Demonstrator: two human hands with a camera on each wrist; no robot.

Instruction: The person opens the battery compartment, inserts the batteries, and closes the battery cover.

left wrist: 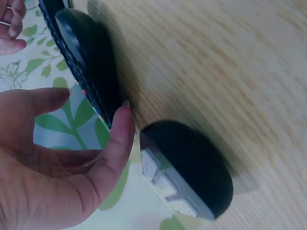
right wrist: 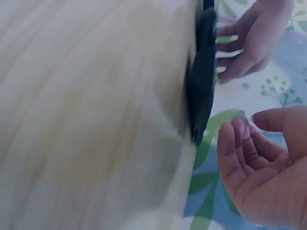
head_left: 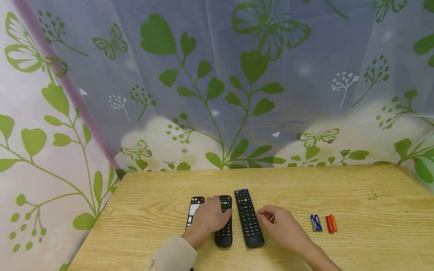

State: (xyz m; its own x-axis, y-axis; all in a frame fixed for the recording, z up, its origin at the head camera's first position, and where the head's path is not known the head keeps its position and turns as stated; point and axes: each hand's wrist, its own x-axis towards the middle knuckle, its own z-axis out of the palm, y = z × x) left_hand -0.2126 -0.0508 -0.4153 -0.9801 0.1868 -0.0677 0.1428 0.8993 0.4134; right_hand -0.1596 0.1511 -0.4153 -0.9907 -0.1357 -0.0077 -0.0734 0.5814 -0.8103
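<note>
The left hand's [head_left: 210,216] grip, fingers relaxed and empty, is over the white-faced remote [head_left: 194,209] and the middle black remote [head_left: 224,227], hiding part of both, while the right hand's [head_left: 283,227] loosely curled grip, also empty, is just beside the right-hand black remote [head_left: 249,220]. That hand stands between this remote and the blue batteries [head_left: 316,223], with the red and orange batteries [head_left: 331,223] beside them on the wooden worktop [head_left: 378,233].
</note>
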